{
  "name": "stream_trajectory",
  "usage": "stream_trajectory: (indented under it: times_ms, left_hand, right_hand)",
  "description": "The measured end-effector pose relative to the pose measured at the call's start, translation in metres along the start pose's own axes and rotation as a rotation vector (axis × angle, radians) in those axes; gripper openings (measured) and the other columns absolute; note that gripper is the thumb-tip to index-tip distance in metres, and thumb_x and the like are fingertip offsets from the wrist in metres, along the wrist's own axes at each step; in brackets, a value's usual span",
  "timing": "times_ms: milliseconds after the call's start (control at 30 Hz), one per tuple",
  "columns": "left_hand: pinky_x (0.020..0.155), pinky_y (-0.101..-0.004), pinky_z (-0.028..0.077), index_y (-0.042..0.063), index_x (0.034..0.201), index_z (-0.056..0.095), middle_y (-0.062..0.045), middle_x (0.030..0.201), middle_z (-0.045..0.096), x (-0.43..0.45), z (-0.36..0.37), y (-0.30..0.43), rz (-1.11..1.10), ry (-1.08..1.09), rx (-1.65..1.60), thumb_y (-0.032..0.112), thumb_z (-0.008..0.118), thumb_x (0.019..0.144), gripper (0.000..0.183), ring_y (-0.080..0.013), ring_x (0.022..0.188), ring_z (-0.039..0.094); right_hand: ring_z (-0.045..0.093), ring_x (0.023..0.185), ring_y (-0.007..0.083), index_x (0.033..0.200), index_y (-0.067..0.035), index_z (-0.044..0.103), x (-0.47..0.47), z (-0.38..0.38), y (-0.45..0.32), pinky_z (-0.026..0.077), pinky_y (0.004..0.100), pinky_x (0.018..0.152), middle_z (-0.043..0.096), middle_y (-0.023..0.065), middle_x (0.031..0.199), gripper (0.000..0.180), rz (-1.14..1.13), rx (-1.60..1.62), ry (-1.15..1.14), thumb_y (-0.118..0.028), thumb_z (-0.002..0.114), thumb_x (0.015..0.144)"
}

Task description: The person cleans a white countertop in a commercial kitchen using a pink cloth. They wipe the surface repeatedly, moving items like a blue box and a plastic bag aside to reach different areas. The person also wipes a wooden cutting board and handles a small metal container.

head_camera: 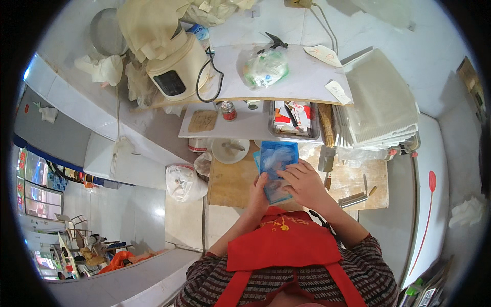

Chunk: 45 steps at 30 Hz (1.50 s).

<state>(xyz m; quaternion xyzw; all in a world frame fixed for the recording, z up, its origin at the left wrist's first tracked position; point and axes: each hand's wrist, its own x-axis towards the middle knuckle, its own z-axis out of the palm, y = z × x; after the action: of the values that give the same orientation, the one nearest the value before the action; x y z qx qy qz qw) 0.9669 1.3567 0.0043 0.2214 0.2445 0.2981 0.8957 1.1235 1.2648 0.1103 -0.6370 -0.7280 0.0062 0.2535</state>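
Observation:
A blue plastic box (264, 163) with clear plastic film or bags (278, 155) in it is in front of my red apron, above the front of the wooden board. My left hand (259, 193) grips its left side, thumb at the rim. On the other side, my right hand (307, 182) has its fingers over the rim and its thumb lower on the box. The lower part of the box is see-through, and the right fingers partly cover it. Another light-blue edge shows behind its left side.
A wooden board (226, 184) bears a cleaver (327, 159) and a rolling pin or similar metal tool (353, 200). Behind it are a white bowl (230, 150), a metal tray (315, 130) of packets and a brush (326, 122). Stacked translucent trays (379, 103) stand right; a white bag (184, 184) sits left.

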Motion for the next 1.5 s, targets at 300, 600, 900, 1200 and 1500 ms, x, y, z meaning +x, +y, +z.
stream_trajectory:
  times_ms: [300,600,900,1200,1500]
  left_hand:
    - [0.102,-0.0398,0.047,0.000,0.136,0.050,-0.013,0.133,0.056,-0.014,0.012,0.012,0.201,-0.019,0.319,0.039,0.049,0.102,0.052,-0.0253,0.120,0.056]
    - [0.103,-0.0375,0.044,0.003,0.128,0.061,-0.010,0.132,0.058,-0.036,-0.020,0.030,0.310,0.262,0.240,0.026,0.050,0.103,0.036,-0.0216,0.122,0.055]
    - [0.105,-0.0385,0.043,0.000,0.128,0.060,-0.011,0.132,0.059,-0.075,-0.060,0.040,0.483,0.481,0.160,0.020,0.049,0.102,0.035,-0.0237,0.122,0.055]
    - [0.102,-0.0388,0.044,-0.001,0.134,0.055,-0.012,0.134,0.056,-0.099,-0.066,0.037,0.548,0.550,0.132,0.020,0.046,0.103,0.039,-0.0245,0.121,0.056]
    - [0.102,-0.0409,0.045,-0.002,0.135,0.052,-0.013,0.135,0.055,-0.116,-0.091,0.038,0.633,0.605,0.103,0.024,0.042,0.104,0.042,-0.0263,0.122,0.055]
  right_hand:
    - [0.064,0.080,0.0257,0.083,-0.006,0.071,0.024,-0.031,0.047,0.053,0.0402,0.077,0.066,0.0073,0.079,0.012,0.038,-0.171,0.388,-0.002,0.065,0.073]
    - [0.065,0.087,0.0281,0.097,-0.007,0.072,0.100,-0.085,0.140,0.052,0.0408,0.076,0.068,0.0087,0.087,0.017,0.269,-0.332,0.554,-0.007,0.069,0.080]
    - [0.061,0.106,0.0355,0.114,-0.010,0.069,0.171,-0.077,0.157,0.052,0.0425,0.091,0.068,0.0151,0.112,0.032,0.054,-0.236,0.568,-0.020,0.070,0.084]
    - [0.051,0.126,0.0401,0.134,-0.016,0.058,0.294,-0.012,0.158,0.048,0.0441,0.098,0.053,0.0169,0.137,0.069,0.314,-0.132,-0.003,-0.056,0.069,0.079]
    - [0.059,0.115,0.0364,0.125,-0.011,0.063,0.301,0.019,0.122,0.049,0.0446,0.094,0.060,0.0182,0.125,0.051,0.140,-0.121,0.122,-0.042,0.067,0.085]
